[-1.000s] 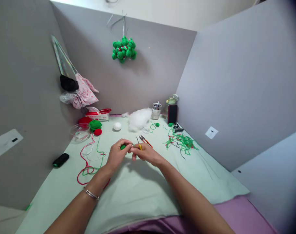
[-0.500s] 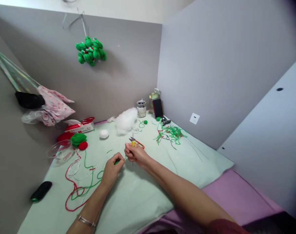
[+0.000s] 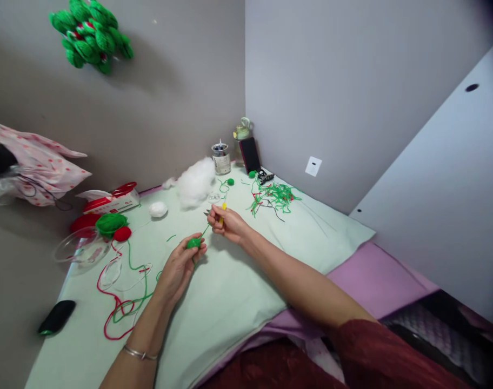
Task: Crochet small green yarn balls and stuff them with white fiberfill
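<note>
My left hand (image 3: pixel 178 268) is closed around a small green crocheted piece (image 3: pixel 193 243), its fingertips pinching it from the sides. A strand of green yarn (image 3: pixel 205 230) runs taut from this piece up to my right hand (image 3: pixel 229 224). In my right fingers is a crochet hook (image 3: pixel 224 212) with a yellow grip, held upright. Dark blades of thread snips (image 3: pixel 207 213) show just left of my right fingertips; the hand hides the rest of them. Red and green yarn (image 3: pixel 127 302) lies in loose loops left of my left forearm.
White stuffing (image 3: pixel 197 182) and a white yarn ball (image 3: pixel 158 209) lie at the back. Yarn scraps (image 3: pixel 277 197), a phone (image 3: pixel 250 155) and a pen tin (image 3: pixel 221 159) are on the right. Green (image 3: pixel 112 224) and red (image 3: pixel 122 233) balls sit left, near a black case (image 3: pixel 57 317).
The view has turned to the right and down. My left hand has turned so the green crocheted piece shows more. The yellow grip of the hook now shows longer in my right hand.
</note>
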Demonstrator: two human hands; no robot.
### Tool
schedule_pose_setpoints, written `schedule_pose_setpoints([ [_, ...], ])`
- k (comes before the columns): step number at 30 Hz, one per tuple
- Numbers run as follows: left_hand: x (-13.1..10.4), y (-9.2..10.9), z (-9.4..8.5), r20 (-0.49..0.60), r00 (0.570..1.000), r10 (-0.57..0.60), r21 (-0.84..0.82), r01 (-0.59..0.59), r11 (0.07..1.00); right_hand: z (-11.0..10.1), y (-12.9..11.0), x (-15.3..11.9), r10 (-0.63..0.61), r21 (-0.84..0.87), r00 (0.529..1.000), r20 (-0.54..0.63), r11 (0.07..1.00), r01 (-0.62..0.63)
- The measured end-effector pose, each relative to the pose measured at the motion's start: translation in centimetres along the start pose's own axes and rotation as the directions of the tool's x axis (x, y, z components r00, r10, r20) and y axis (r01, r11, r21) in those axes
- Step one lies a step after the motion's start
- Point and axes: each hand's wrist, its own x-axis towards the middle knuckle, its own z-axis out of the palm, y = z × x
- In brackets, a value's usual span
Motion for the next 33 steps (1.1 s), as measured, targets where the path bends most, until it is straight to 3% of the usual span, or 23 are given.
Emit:
schedule_pose_setpoints([
  [9,0.5,-1.3,-0.4,-0.029,1.0,0.009,0.117,-0.006,0.993,0.7,-0.7,-0.8,-0.004,0.017,0.999,0.038,1.0,0.004],
  [14,1.0,-1.2,-0.8,-0.065,0.998,0.001,0.072,0.004,0.997,0.8,-0.8,-0.8,-0.044,0.015,0.998,0.04,0.999,0.044],
  [23,0.7,-0.8,-1.2,-0.021,0.999,-0.03,-0.048,0.029,0.998,-1.0,0.0,0.3,-0.028,0.005,1.0,0.012,1.0,0.028],
  [29,0.5,-1.0,-0.6,0.094,0.99,-0.106,-0.064,0.112,0.992,-0.4,0.5,0.0,-0.006,0.002,0.998,0.06,1.0,0.006],
  [33,0.7,-1.4,-0.3,0.076,0.993,-0.095,-0.08,0.101,0.992,0.1,0.8,-0.4,0.007,-0.001,0.994,0.105,1.0,-0.007],
])
